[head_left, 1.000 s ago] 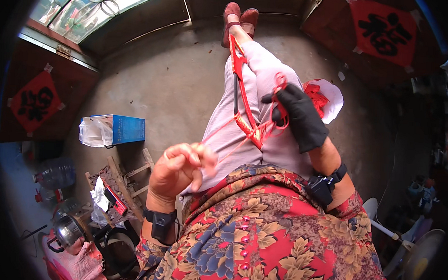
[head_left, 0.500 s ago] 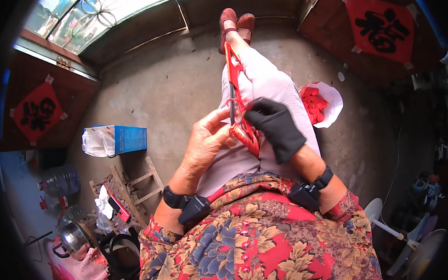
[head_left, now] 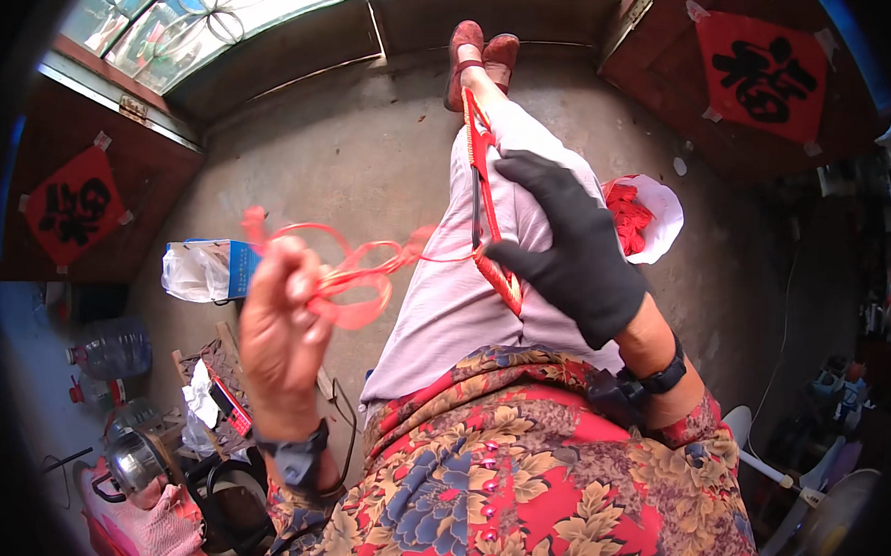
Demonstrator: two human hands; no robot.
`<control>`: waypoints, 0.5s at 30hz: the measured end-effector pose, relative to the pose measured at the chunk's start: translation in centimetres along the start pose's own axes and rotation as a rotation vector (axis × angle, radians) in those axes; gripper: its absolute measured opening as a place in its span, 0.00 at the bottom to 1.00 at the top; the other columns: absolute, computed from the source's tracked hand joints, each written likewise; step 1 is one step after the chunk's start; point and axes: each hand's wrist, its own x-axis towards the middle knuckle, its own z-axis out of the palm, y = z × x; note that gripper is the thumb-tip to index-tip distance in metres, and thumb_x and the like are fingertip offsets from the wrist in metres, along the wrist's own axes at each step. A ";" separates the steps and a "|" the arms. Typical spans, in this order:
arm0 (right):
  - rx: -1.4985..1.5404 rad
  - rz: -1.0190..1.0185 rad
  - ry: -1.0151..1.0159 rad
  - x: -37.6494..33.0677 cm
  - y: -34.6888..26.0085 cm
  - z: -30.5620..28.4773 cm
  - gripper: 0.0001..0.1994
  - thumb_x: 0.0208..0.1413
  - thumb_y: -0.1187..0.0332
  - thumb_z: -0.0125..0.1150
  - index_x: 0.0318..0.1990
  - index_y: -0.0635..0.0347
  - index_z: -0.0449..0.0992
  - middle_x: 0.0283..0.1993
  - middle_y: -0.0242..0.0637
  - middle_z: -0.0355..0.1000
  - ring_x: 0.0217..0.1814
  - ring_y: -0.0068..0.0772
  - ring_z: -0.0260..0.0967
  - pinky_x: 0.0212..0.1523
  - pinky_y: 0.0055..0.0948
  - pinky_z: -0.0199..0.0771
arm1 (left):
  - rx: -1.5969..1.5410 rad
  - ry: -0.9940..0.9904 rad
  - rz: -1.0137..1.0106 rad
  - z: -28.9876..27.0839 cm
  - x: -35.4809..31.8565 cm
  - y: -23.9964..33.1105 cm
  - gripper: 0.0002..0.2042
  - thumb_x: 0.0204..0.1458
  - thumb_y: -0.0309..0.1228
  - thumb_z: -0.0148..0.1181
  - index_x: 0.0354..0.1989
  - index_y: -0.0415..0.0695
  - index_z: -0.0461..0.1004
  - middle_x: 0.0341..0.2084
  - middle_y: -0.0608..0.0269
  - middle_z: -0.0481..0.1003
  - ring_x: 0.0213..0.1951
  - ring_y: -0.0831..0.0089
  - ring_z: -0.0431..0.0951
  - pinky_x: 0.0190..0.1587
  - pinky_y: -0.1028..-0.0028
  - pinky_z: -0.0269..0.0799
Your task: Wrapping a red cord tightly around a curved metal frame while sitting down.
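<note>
The fingers (head_left: 301,287) of the left hand (head_left: 281,345) are curled in and pinch a bunch of red cord (head_left: 351,274). The cord makes loose loops above and beside that hand. One thin red line of it runs from the loops across to the right, to a long red frame (head_left: 481,195).

The right hand (head_left: 576,254) wears a black glove. Its fingers are a little spread and bent around the near end of the red frame. The thumb sits on the left side of the frame and the other fingers on the right side. The frame is long and thin. It lies along the person's legs, in pale pink trousers (head_left: 464,309), and its far end points toward the two red shoes (head_left: 483,53).

Each wrist has a dark band on it. The person wears a red top with big flowers (head_left: 546,481).

On the grey floor (head_left: 341,164), just right of the legs, sits a white bag (head_left: 657,223) with red things inside. Left of the legs, near the left hand, is a blue box (head_left: 235,261) with a white plastic bag (head_left: 192,272) beside it. Lower left there is a clear water bottle (head_left: 112,348), a shiny metal kettle (head_left: 134,460) and a small wooden stool with bits on it. Red square papers hang on the dark doors at the left and the top right.
</note>
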 end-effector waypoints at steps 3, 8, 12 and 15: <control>-0.083 -0.239 -0.208 1.3 -1.7 2.5 0.23 0.40 0.64 0.71 0.46 0.58 0.73 0.48 0.40 0.72 0.56 0.47 0.64 0.59 0.40 0.60 | -0.198 -0.306 0.121 2.2 -2.8 3.2 0.09 0.65 0.35 0.41 0.36 0.43 0.61 0.23 0.65 0.62 0.21 0.78 0.61 0.16 0.79 0.61; 0.909 0.403 -0.461 2.6 -2.8 0.2 0.06 0.55 0.71 0.55 0.36 0.63 0.75 0.31 0.37 0.74 0.36 0.25 0.72 0.41 0.26 0.70 | -0.017 0.053 0.521 -0.6 -2.1 5.5 0.14 0.63 0.38 0.46 0.43 0.39 0.71 0.26 0.63 0.68 0.19 0.81 0.62 0.17 0.81 0.60; 0.983 0.367 -0.308 0.7 -1.0 -0.7 0.08 0.58 0.69 0.53 0.34 0.67 0.72 0.29 0.35 0.72 0.33 0.26 0.71 0.41 0.26 0.71 | 0.545 0.170 0.397 -1.6 1.7 -0.3 0.12 0.61 0.36 0.51 0.43 0.40 0.71 0.27 0.65 0.73 0.23 0.82 0.70 0.23 0.82 0.64; 1.187 0.739 -0.282 -0.5 -2.1 -1.1 0.09 0.59 0.67 0.53 0.35 0.66 0.71 0.29 0.35 0.71 0.30 0.26 0.70 0.39 0.25 0.70 | 0.821 0.094 0.125 0.0 3.2 -5.9 0.12 0.54 0.31 0.60 0.43 0.39 0.71 0.24 0.68 0.72 0.22 0.84 0.70 0.25 0.82 0.66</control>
